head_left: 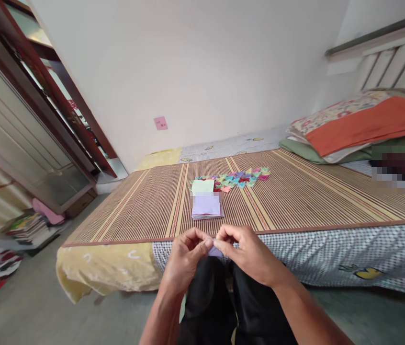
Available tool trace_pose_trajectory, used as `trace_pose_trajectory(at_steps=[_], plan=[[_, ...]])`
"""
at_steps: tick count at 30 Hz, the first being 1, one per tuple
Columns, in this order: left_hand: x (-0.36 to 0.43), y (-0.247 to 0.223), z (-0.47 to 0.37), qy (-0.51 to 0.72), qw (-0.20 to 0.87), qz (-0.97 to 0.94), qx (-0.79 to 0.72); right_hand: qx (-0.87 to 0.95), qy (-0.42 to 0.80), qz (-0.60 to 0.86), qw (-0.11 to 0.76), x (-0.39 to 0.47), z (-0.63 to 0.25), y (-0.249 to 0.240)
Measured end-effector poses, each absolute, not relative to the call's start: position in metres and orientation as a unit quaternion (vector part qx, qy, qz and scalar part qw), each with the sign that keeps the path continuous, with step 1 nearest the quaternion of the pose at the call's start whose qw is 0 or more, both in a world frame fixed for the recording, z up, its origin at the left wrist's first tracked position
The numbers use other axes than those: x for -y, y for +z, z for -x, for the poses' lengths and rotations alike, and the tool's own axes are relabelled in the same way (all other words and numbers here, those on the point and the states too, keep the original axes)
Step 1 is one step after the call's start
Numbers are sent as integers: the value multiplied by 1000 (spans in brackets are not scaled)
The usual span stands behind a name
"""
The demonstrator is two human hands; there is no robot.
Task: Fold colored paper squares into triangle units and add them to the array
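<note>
A small lavender piece of paper (215,251) is pinched between the fingertips of both hands, just above the dark-trousered knees. My left hand (191,251) is closed on its left side. On the right side, my right hand (241,247) grips it, thumb against forefinger. Fingers cover most of the paper, so its folds are hard to make out. Beyond the hands, a stack of paper (207,206) with a lavender sheet on top sits on the woven mat. A pale green sheet (203,186) lies behind it, beside many small colourful folded paper pieces (241,178).
The striped woven mat (145,206) covers a bed with a checked sheet hanging over the front edge. Pillows and folded bedding (371,124) lie at the right. A pile of magazines (32,227) stands on the left, near the glass door (44,143).
</note>
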State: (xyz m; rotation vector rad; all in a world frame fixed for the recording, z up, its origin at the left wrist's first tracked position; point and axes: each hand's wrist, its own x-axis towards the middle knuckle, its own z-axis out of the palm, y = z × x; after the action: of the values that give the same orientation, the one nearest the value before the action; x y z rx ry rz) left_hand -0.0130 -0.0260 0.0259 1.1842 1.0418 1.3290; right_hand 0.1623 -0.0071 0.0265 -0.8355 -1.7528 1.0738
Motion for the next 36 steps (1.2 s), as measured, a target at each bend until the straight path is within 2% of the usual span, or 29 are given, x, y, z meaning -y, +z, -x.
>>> trace_pose_trajectory(at_steps=[6,9,12,15,19,21,24,29,36], plan=[[22,21,3,688,501,-361,-382,651,456,345,499,4,-158,26],[24,19,-8,684,545,-329,-356,639,440,347,526,8,-150,23],[26,17,-12,673,542,-343,-366,640,398,354,554,11,-148,21],[28,17,-5,640,488,-427,-414,684,324,358,547,13,-154,21],[32,24,6,610,343,-523,-487,753,205,348,519,13,-161,23],[34,28,7,578,362,-545,-487,778,152,335,510,13,-162,24],[38,31,3,559,451,-534,-446,800,96,310,505,14,-162,25],[38,28,-1,602,491,-488,-399,766,110,279,569,18,-160,27],[42,29,-2,677,442,-445,-385,709,164,309,612,28,-151,29]])
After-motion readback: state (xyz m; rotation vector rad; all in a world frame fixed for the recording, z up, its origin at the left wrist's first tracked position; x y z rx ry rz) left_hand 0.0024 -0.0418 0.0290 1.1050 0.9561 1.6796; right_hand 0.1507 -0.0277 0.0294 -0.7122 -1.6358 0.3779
